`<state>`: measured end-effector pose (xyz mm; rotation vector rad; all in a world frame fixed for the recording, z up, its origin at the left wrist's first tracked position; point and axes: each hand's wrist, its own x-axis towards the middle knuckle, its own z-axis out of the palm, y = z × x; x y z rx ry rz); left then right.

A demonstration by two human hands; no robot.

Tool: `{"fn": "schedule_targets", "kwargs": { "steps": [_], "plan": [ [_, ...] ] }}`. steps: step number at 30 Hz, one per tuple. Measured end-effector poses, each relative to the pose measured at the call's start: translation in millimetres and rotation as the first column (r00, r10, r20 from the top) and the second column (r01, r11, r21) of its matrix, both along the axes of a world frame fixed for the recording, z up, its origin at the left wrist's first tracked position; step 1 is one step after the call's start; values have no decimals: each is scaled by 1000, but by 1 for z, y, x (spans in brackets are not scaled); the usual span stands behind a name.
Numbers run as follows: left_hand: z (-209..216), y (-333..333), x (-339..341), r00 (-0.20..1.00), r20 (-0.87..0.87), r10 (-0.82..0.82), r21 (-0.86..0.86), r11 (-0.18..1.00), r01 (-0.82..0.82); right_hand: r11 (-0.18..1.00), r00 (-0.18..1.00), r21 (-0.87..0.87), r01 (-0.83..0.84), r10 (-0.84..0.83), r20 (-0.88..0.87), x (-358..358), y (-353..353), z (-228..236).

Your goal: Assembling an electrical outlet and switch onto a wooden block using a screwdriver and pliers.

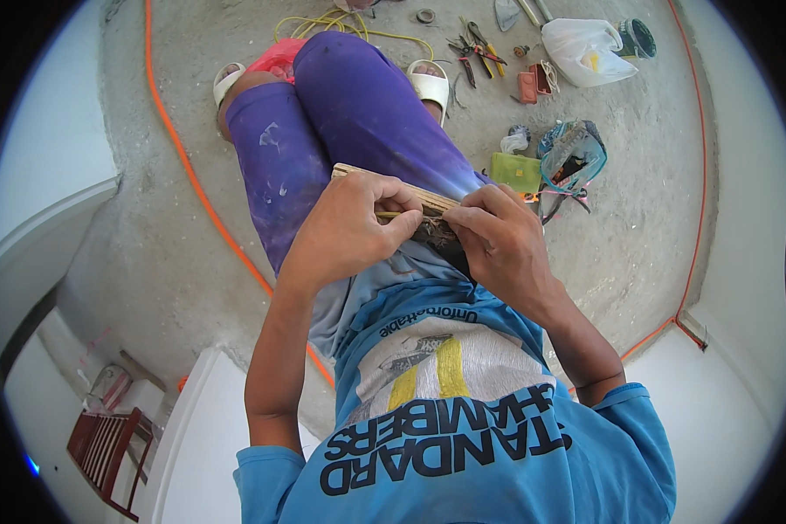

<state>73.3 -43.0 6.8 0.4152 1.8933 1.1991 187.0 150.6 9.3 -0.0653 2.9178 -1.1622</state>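
A strip of layered wood, seemingly plywood (430,199), lies across my lap, its edge facing up. My left hand (349,223) rests against its left part, thumb and forefinger pinched together. A thin yellowish piece (386,214) shows between those fingers, but what they grip is mostly hidden. At the strip's other end my right hand (502,240) is closed, with its fingertips on the wood. Between both hands is a dark, tangled bit (434,230), just below the wood; its kind cannot be made out.
Pliers and cutters (479,52) lie on the concrete floor (620,236) ahead. To the right are a white plastic bag (585,52), red boxes (528,86), a green box (515,171) and a clear bag of items (576,153). An orange cord (183,153) runs along my left.
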Motion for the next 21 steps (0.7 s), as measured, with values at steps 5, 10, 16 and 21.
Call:
{"fn": "schedule_targets", "kwargs": {
  "steps": [5,10,16,21],
  "plan": [
    [2,1,5,997,-64,-44,-26,999,43,1000,1000,-4,14,-14,7,1,-1,0],
    [1,2,6,993,-78,-87,-50,995,83,1000,1000,-1,19,-19,-7,1,-1,0],
    [-7,-6,12,937,-310,-161,97,975,200,1000,1000,21,-9,9,9,3,1,3],
    [-13,-9,17,923,-372,-101,181,967,179,999,999,-37,30,-29,44,5,-5,13]
  ]
}}
